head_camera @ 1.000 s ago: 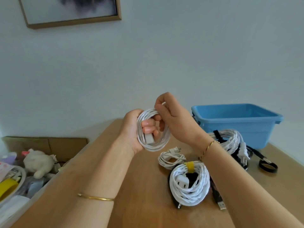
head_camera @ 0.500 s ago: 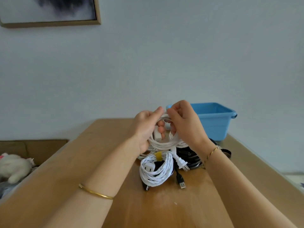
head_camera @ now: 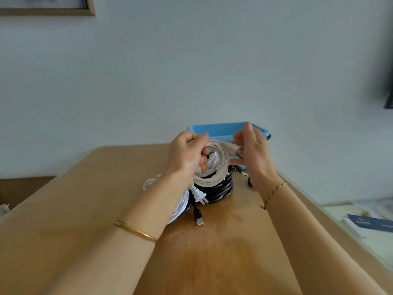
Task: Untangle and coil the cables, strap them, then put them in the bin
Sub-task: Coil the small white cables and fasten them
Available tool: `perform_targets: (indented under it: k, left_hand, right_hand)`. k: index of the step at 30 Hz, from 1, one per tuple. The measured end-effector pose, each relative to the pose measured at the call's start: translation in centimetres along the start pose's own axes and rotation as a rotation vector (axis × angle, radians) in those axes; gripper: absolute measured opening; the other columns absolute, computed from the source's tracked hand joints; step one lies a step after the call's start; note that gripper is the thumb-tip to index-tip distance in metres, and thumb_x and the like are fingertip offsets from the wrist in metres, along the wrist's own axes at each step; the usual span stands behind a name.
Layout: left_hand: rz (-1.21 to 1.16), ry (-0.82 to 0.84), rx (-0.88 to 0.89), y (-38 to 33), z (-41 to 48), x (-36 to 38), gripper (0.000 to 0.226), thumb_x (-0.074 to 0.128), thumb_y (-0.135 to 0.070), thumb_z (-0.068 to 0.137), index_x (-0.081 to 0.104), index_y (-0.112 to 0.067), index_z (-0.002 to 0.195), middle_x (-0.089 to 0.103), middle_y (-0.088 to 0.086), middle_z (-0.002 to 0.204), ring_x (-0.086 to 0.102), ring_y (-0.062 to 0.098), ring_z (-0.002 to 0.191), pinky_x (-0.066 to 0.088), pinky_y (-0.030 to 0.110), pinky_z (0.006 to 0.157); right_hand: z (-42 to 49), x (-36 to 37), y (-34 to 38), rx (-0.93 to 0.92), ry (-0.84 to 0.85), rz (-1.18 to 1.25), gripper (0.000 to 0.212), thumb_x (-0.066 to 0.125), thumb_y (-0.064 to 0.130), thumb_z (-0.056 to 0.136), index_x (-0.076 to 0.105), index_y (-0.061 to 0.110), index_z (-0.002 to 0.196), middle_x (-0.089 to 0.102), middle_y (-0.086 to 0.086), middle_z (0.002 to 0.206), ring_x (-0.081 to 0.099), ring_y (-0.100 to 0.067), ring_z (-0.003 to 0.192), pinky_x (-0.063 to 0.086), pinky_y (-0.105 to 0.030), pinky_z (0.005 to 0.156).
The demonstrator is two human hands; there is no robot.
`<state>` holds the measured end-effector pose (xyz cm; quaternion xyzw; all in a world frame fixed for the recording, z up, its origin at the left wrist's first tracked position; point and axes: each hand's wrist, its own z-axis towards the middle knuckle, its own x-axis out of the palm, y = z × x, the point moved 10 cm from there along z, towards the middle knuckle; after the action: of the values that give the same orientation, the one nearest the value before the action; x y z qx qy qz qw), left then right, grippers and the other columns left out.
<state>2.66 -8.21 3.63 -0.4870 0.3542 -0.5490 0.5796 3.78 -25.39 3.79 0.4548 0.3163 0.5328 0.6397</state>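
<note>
My left hand [head_camera: 186, 156] grips a coil of white cable [head_camera: 214, 169], held in the air above the wooden table [head_camera: 85, 209]. My right hand [head_camera: 254, 154] is at the coil's upper right and pinches a blurred strand of it between its fingertips. The blue bin [head_camera: 221, 129] stands just behind both hands, partly hidden by them. Under the held coil lies a black coiled cable [head_camera: 219, 189] with a white plug [head_camera: 200, 196] and a black USB plug [head_camera: 198, 218] in front of it. Another white coil [head_camera: 180, 206] shows beside my left forearm.
A thin white cable [head_camera: 151, 182] lies to the left of the pile. The table's right edge runs close to my right arm, with papers [head_camera: 372, 222] on a lower surface beyond it. A picture frame [head_camera: 49, 11] hangs at the upper left.
The view has swung right, so the bin and cable pile now sit behind and under my hands. My right hand has shifted to the coil's right side and its fingers have spread.
</note>
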Motion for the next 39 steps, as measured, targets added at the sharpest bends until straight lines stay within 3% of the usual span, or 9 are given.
perform_targets:
  k: [4,7,13,18,22,26,31,36,39]
  left_hand:
    - [-0.024,-0.006,-0.021,0.3,0.1,0.1,0.028,0.057,-0.011,0.094,0.044,-0.009,0.069,0.047,0.006,0.061,0.032,0.009,0.035,0.031,0.02,0.037]
    - [-0.042,-0.007,-0.031,0.6,0.2,0.2,0.028,0.057,-0.011,0.094,0.044,-0.009,0.07,0.046,0.007,0.062,0.031,0.009,0.035,0.03,0.019,0.037]
    - [-0.056,-0.008,-0.043,0.8,0.3,-0.2,0.029,0.057,-0.011,0.094,0.044,-0.01,0.069,0.046,0.006,0.062,0.03,0.009,0.037,0.03,0.02,0.038]
    - [-0.076,-0.02,-0.013,-0.5,0.4,-1.3,0.028,0.058,-0.011,0.093,0.046,-0.01,0.069,0.048,0.006,0.062,0.031,0.01,0.037,0.031,0.02,0.037]
    - [-0.119,-0.075,0.012,-1.7,0.8,-3.3,0.025,0.06,-0.01,0.092,0.047,-0.009,0.071,0.047,0.005,0.06,0.031,0.009,0.035,0.03,0.02,0.037]
    - [-0.053,-0.199,0.051,-2.5,1.5,-6.4,0.025,0.058,-0.013,0.092,0.047,-0.01,0.071,0.05,0.004,0.061,0.035,0.01,0.033,0.033,0.02,0.037]
    - [0.081,-0.324,0.107,-3.7,2.0,-10.9,0.022,0.054,-0.018,0.094,0.046,-0.007,0.077,0.051,0.003,0.061,0.038,0.01,0.031,0.032,0.014,0.034]
    - [0.122,-0.367,0.191,-4.2,2.6,-13.3,0.02,0.056,-0.018,0.092,0.05,-0.008,0.077,0.051,0.001,0.059,0.04,0.011,0.036,0.037,0.022,0.041]
    - [0.106,-0.362,0.236,-4.3,3.5,-13.7,0.021,0.058,-0.017,0.093,0.051,-0.007,0.075,0.049,0.001,0.055,0.039,0.012,0.036,0.035,0.021,0.039]
  right_hand:
    - [1.5,-6.2,-5.1,0.095,-0.283,-0.363,0.021,0.034,0.006,0.092,0.051,0.002,0.103,0.057,-0.008,0.096,0.055,-0.024,0.08,0.049,-0.038,0.073]
    - [1.7,-6.4,-9.8,0.192,-0.137,-0.737,0.031,0.04,0.0,0.086,0.056,0.01,0.111,0.055,-0.007,0.117,0.052,-0.022,0.096,0.044,-0.034,0.077]
    - [1.5,-4.5,-12.0,0.156,0.047,-1.154,0.013,0.044,0.004,0.088,0.054,0.012,0.084,0.051,-0.008,0.101,0.048,-0.029,0.102,0.043,-0.034,0.069]
    - [1.4,-7.3,-9.7,0.137,-0.228,-0.971,0.021,0.043,0.006,0.091,0.063,0.007,0.098,0.06,-0.011,0.101,0.048,-0.03,0.099,0.043,-0.035,0.073]
    - [-0.4,-7.4,-0.7,-0.227,-0.577,-0.757,0.019,0.047,0.017,0.092,0.066,0.016,0.096,0.062,0.002,0.077,0.045,-0.024,0.1,0.03,-0.037,0.083]
    - [-2.7,1.2,7.2,-0.6,-0.214,-0.442,0.012,0.056,0.014,0.089,0.067,0.014,0.094,0.048,0.017,0.063,0.05,-0.015,0.076,0.043,-0.036,0.075]
    - [-4.7,12.0,8.0,-0.569,0.361,-0.614,0.012,0.057,0.02,0.09,0.068,0.026,0.092,0.049,0.011,0.054,0.047,-0.009,0.052,0.038,-0.029,0.053]
    - [-4.4,16.0,7.9,-0.707,0.292,-0.991,0.018,0.048,0.022,0.093,0.066,0.026,0.096,0.063,0.007,0.089,0.059,-0.019,0.081,0.042,-0.03,0.06]
    - [-4.3,18.0,7.7,-0.837,0.185,-1.026,0.01,0.058,0.012,0.086,0.065,0.019,0.087,0.059,0.002,0.085,0.057,-0.022,0.079,0.038,-0.028,0.053]
